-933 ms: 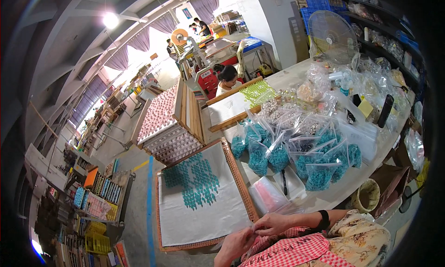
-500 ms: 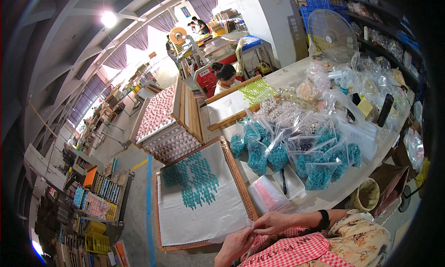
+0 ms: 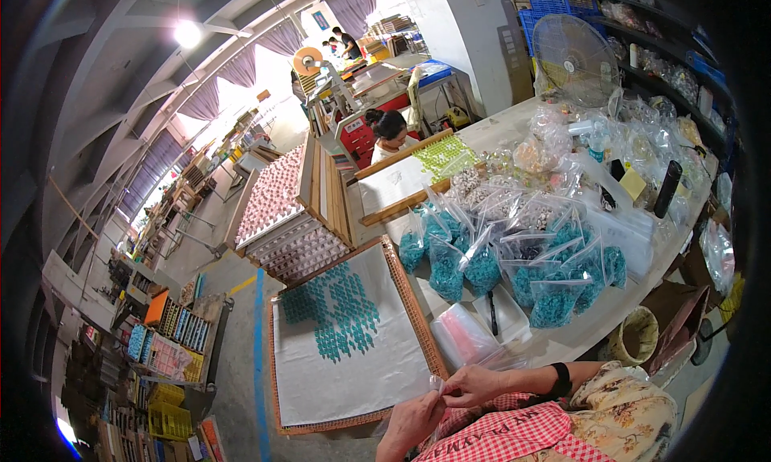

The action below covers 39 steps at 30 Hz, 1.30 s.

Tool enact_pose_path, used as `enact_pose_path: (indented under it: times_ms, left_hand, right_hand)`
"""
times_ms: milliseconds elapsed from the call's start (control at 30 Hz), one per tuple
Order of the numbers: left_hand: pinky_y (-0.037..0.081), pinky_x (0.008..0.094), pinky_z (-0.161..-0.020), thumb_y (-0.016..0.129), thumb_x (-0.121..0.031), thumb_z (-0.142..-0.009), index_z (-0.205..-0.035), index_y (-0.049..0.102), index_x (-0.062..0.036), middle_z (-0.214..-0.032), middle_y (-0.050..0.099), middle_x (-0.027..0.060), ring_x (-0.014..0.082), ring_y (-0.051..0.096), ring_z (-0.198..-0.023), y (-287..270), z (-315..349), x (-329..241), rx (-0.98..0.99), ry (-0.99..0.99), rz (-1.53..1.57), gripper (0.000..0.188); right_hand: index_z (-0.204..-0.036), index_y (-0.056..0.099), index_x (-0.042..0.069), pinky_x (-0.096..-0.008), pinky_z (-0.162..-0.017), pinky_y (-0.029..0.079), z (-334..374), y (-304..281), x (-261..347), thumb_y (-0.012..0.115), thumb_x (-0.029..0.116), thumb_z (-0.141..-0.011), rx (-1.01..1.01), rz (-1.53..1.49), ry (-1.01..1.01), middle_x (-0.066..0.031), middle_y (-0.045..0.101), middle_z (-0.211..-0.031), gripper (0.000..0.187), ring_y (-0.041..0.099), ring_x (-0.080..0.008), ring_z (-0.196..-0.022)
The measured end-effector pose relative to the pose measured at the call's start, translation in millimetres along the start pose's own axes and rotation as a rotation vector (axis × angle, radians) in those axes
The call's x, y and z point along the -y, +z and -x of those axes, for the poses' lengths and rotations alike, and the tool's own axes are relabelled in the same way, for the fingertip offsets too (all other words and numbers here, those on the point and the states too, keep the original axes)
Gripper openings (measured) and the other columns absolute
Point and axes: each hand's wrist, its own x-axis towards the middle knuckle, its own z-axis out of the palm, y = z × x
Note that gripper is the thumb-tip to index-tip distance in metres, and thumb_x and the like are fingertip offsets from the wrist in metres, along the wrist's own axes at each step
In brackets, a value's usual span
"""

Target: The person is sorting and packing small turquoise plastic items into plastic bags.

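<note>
My left hand [image 3: 414,422] and my right hand [image 3: 474,386] meet at the near right corner of a framed tray [image 3: 321,390], fingertips pinched together. Between them is a bit of clear plastic film [image 3: 435,382], apparently a small bag; most of it is hidden by the fingers. White cloth lines the tray, and rows of small teal pieces [image 3: 341,309] lie on its far part. Just beyond my right hand rests a stack of clear plastic bags [image 3: 464,335] with a pink patch. A dark-handled tool [image 3: 492,313] lies in a white tray [image 3: 510,321] beside it.
Zip bags of teal pieces [image 3: 554,301] crowd the table, with more clear bags behind. Stacked trays of pink pieces [image 3: 277,193] stand left. A co-worker [image 3: 391,133] sits beyond a tray of green pieces [image 3: 442,157]. A fan [image 3: 574,61] and a bucket [image 3: 634,337] stand right.
The film between my fingertips stands up a little more, and my left hand has shifted slightly. The co-worker's head has turned a little.
</note>
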Motion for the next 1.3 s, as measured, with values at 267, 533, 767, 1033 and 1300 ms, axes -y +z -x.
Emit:
enact_pose_path:
  times_ms: [267, 533, 767, 1033, 1300]
  left_hand:
    - [0.048, 0.0428, -0.056, 0.058, -0.019, -0.085, -0.082, 0.052, -0.0071, -0.071, 0.061, 0.0132, 0.033, 0.062, -0.066, 12, 0, 9, -0.01, -0.007, -0.077, 0.013]
    - [0.048, 0.0436, -0.055, 0.06, -0.024, -0.085, -0.08, 0.052, -0.0072, -0.067, 0.06, 0.015, 0.0344, 0.062, -0.063, 8, 4, 11, -0.057, -0.067, -0.123, 0.019]
    - [0.048, 0.0417, -0.054, 0.067, -0.028, -0.081, -0.08, 0.054, -0.0094, -0.071, 0.061, 0.0097, 0.031, 0.063, -0.065, -1, 0, -1, -0.139, -0.144, -0.149, 0.022]
    - [0.05, 0.0417, -0.061, 0.069, -0.028, -0.079, -0.092, 0.056, -0.0111, -0.086, 0.062, 0.0086, 0.0302, 0.064, -0.076, 3, 0, 2, -0.103, -0.2, -0.181, 0.025]
    - [0.052, 0.0403, -0.066, 0.067, -0.026, -0.08, -0.096, 0.058, -0.009, -0.092, 0.062, 0.0104, 0.0302, 0.064, -0.082, 7, -1, 6, -0.114, -0.16, -0.18, 0.025]
  right_hand:
    - [-0.08, 0.064, 0.002, -0.0386, -0.056, 0.047, -4, 1, 4, 0.063, 0.027, -0.08, -0.04, 0.094, 0.074, -0.0181, 0.06, -0.066, 0.025, 0.06, -0.0323, -0.058]
    - [-0.084, 0.069, 0.005, -0.0382, -0.054, 0.046, 2, -3, 4, 0.065, 0.031, -0.08, -0.042, 0.153, 0.173, -0.0175, 0.062, -0.067, 0.027, 0.061, -0.0283, -0.056]
    - [-0.078, 0.061, -0.001, -0.0389, -0.057, 0.045, -2, -6, 12, 0.062, 0.026, -0.082, 0.015, 0.009, 0.119, -0.019, 0.059, -0.066, 0.027, 0.059, -0.0301, -0.057]
    - [-0.079, 0.06, -0.002, -0.0399, -0.057, 0.045, -1, 0, 7, 0.059, 0.022, -0.084, -0.019, -0.036, 0.018, -0.0217, 0.057, -0.067, 0.025, 0.056, -0.0331, -0.056]
    - [-0.084, 0.064, 0.0, -0.0402, -0.058, 0.045, -2, -8, 18, 0.058, 0.022, -0.084, 0.035, -0.021, 0.055, -0.0229, 0.058, -0.07, 0.023, 0.059, -0.0348, -0.06]
